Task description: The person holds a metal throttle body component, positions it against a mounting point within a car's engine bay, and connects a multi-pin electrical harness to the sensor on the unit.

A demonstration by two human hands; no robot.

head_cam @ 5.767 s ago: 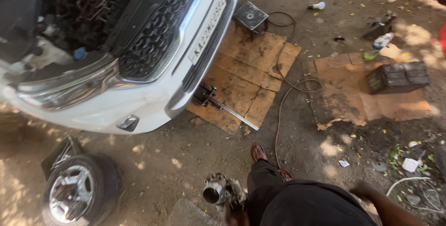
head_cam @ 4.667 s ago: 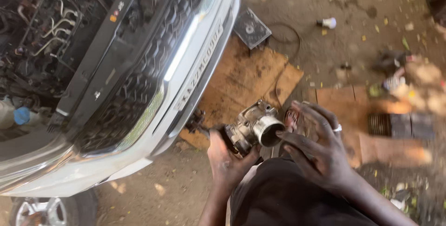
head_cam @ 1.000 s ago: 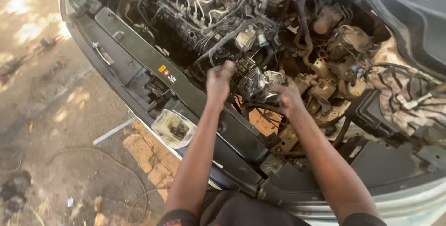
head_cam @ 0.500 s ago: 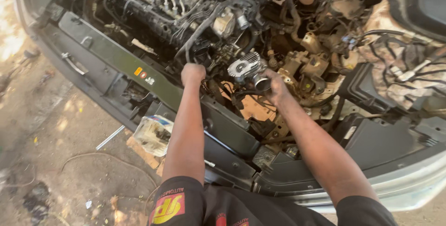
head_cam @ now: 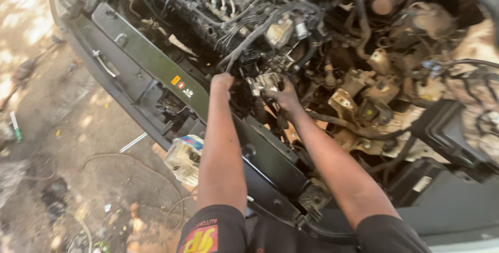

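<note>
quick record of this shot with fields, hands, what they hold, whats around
setting: open engine bay of a car, seen from above
left hand: reaching in beside the metal part, grip hidden
right hand: gripping the silver metal part low in the bay
nearby in bay: black hoses, front crossmember with small stickers
on ground: white plastic container, thin cable, dirt
clothing: dark sleeves, one with a red and yellow patch

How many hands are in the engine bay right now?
2. The left hand is at the front crossmember; the right hand grips the metal part just beside it. No other person's hands show.
</note>
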